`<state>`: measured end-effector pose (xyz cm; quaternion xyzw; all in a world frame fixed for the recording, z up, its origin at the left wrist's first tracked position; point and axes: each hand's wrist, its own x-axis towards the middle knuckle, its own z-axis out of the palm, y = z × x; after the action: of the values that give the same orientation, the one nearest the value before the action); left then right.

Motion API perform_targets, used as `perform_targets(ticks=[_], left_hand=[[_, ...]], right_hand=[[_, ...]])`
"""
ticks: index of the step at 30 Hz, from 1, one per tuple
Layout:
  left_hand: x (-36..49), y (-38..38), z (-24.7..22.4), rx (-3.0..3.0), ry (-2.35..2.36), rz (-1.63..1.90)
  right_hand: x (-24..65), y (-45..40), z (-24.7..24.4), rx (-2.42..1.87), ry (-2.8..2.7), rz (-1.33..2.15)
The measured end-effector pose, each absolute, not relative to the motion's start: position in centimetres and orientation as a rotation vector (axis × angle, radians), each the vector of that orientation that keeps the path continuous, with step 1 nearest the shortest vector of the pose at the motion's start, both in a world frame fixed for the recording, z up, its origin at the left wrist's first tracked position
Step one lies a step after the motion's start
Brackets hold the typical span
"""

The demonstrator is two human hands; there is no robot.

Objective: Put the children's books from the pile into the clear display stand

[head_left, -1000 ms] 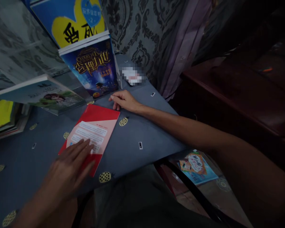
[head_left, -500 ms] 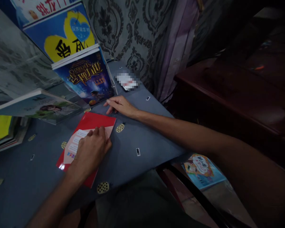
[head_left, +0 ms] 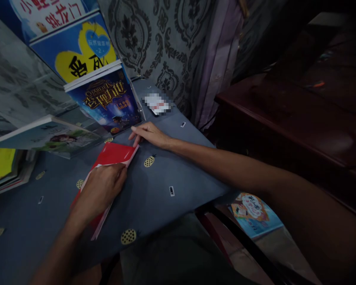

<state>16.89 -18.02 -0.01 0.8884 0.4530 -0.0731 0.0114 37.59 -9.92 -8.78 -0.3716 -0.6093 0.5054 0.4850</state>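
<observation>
A thin red book with a pale pink panel lies on the grey-blue tablecloth. My left hand is closed on its right edge, the fingers bent over the cover, and that edge is raised off the cloth. Just beyond the book's far right corner rests my right hand, with thumb and fingers apart. Whether its fingertips touch the corner I cannot tell. A dark blue book with gold lettering stands in a display rack right behind my right hand.
Above the dark blue book stands a blue-and-yellow book. A landscape-covered book leans at left, by a stack with a yellow cover. A blurred white item lies behind. Lower right are a light blue book and a chair's dark armrest.
My left hand has drawn back a little toward the lower left, and the red book's right edge has come up from the cloth. My right hand has hardly moved.
</observation>
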Motion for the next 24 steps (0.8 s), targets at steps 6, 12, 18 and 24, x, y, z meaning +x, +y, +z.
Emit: perform_targets(ticks=[6,12,18,24], left_hand=[[17.11,-18.08,0.23,2.763,1.421,-0.304],[17.04,-18.25,0.15,2.765,1.391,-0.302],[17.42,-18.6,0.12,2.699,1.456,-0.367],[17.65,-18.84,0.04,2.696,1.49,-0.421]], right_hand=[[37.54,-9.84,-8.95,-0.911,-1.499,1.218],[37.59,-9.93,-9.01,-0.869,-1.482,1.221],[37.61,-10.11,-8.85,-0.894,-1.46,1.218],[37.61,-9.9,-9.18,-0.838,-1.51,1.14]])
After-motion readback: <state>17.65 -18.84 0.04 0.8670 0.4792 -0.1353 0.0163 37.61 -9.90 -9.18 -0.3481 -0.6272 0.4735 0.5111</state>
